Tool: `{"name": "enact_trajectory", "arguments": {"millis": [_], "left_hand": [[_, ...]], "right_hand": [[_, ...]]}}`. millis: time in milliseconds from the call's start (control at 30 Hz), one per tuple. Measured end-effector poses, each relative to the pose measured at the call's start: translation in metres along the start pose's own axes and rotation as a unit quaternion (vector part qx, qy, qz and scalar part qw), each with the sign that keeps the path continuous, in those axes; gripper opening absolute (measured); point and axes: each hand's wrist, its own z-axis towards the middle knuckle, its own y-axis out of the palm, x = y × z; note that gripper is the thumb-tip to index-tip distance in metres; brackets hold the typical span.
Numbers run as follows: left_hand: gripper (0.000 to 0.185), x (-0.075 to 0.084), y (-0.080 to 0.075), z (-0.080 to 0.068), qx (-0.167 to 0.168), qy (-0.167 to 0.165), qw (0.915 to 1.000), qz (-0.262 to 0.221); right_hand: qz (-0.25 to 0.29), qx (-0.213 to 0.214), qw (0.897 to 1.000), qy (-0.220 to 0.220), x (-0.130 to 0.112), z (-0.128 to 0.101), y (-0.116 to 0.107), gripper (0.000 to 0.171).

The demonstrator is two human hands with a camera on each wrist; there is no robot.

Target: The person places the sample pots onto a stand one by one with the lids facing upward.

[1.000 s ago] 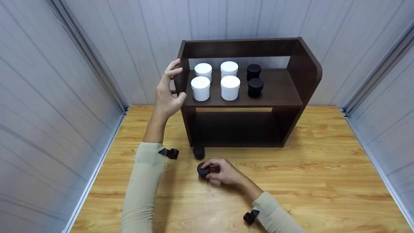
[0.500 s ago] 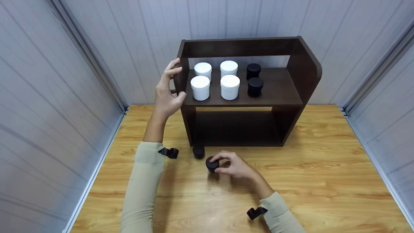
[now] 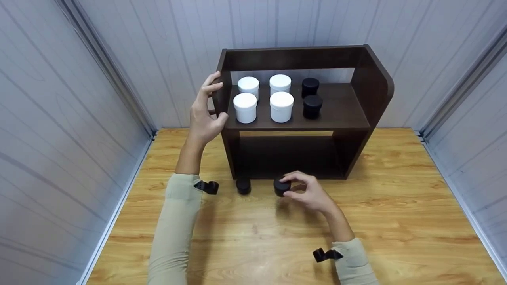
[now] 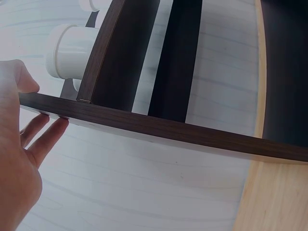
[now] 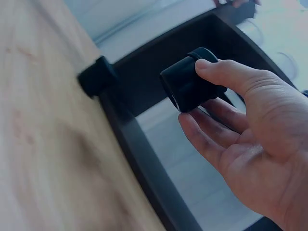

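My right hand (image 3: 307, 192) pinches a small black jar (image 3: 281, 187) between thumb and fingers, held just above the wooden table (image 3: 396, 213) in front of the shelf's lower opening. In the right wrist view the black jar (image 5: 190, 86) lies tilted at my fingertips (image 5: 207, 67). A second black jar (image 3: 243, 185) stands on the table by the shelf's left foot. My left hand (image 3: 206, 109) grips the left side panel of the dark brown shelf (image 3: 340, 111), thumb on the front edge. In the left wrist view that panel (image 4: 168, 130) runs between my thumb and fingers (image 4: 48, 137).
On the upper shelf board stand several white jars (image 3: 245, 107) at the left and two black jars (image 3: 312, 106) right of them. The lower compartment (image 3: 289, 156) looks dark and holds nothing I can see. Pale panelled walls (image 3: 59, 118) close in the table on three sides.
My right hand has lifted the black jar off the table and carried it right and toward the shelf's lower opening. The left hand has stayed on the side panel.
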Motion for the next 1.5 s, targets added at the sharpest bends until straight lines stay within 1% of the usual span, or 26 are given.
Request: {"name": "enact_trajectory", "arguments": {"millis": [200,433,567,833,967,1067,1167,1400,1500], "left_hand": [[0.063,0.0,0.0,-0.001,0.0,-0.001,0.9999,-0.01],[0.063,0.0,0.001,-0.002,-0.002,0.0,1.0,-0.009],[0.063,0.0,0.0,-0.002,-0.002,-0.001,1.0,-0.005],[0.064,0.001,0.0,-0.003,0.0,-0.004,1.0,-0.005],[0.064,0.002,0.001,-0.002,-0.002,-0.004,1.0,-0.005],[0.064,0.001,0.001,-0.002,-0.001,-0.005,1.0,-0.009],[0.064,0.001,0.001,-0.001,0.0,-0.004,1.0,-0.008],[0.064,0.001,0.001,0.0,0.005,0.002,1.0,-0.008],[0.064,0.001,0.001,0.0,0.008,0.007,0.9999,-0.01]], "right_hand": [[-0.004,0.064,0.998,-0.01,-0.01,-0.002,-0.021,0.035],[0.003,0.147,0.989,-0.017,-0.029,-0.003,-0.042,0.037],[-0.003,0.178,0.984,-0.016,-0.045,-0.001,-0.054,0.037],[-0.015,0.224,0.974,0.011,-0.086,0.008,-0.077,0.038],[-0.005,0.259,0.966,0.003,-0.107,0.016,-0.087,0.038],[0.014,0.295,0.955,-0.007,-0.118,0.025,-0.095,0.036],[0.021,0.325,0.945,-0.014,-0.123,0.038,-0.1,0.035],[-0.01,0.377,0.926,-0.009,-0.125,0.068,-0.107,0.035],[-0.028,0.385,0.923,0.002,-0.125,0.08,-0.112,0.036]]}}
